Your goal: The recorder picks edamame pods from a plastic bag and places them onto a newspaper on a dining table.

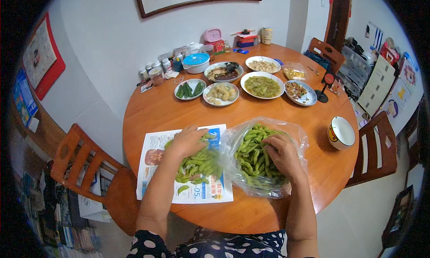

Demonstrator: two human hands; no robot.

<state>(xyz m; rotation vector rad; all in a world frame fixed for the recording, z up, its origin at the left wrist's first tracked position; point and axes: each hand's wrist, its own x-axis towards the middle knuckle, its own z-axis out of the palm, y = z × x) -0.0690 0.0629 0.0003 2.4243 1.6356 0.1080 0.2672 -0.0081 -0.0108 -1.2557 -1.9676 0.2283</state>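
Note:
A loose pile of green soybean pods [198, 167] lies on a printed paper sheet [153, 187] in front of me. My left hand [188, 142] is palm down over the far part of this pile, its fingers apart. Beside the sheet, a clear plastic bag [231, 157] stands open, filled with more pods [253, 153]. My right hand [282, 153] reaches into the bag's right side, fingers bent against the pods; whether they grip any is hidden. One single pod [183, 189] rests on the paper near its front edge.
Behind the bag stand several dishes of food, among them a plate of green vegetables [189, 90] and a bowl of green stew [262, 86]. A white bowl [341, 133] sits near the right edge of the round wooden table [161, 115]. Wooden chairs [90, 177] flank it.

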